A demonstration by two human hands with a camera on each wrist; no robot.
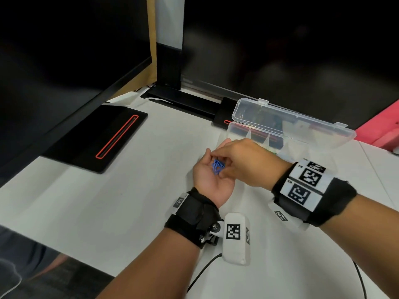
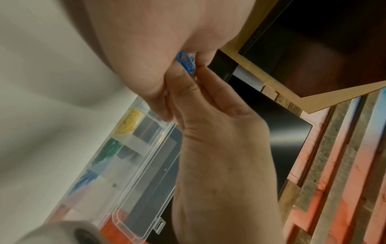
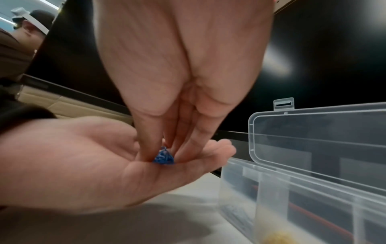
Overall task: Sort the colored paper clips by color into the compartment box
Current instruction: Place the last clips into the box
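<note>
White surface (image 1: 112,203) under me, no readable writing anywhere, only square black-and-white code tags on my wristbands (image 1: 306,186). Clear compartment box (image 1: 287,134), lid up, holds yellow, green and blue clips in separate cells. My left hand (image 1: 212,180) lies palm-up, cupping blue paper clips (image 1: 218,166); my right hand (image 1: 246,160) pinches them.

I can read no text anywhere; the wristband (image 1: 306,186) carries only black-and-white square code markers.
</note>
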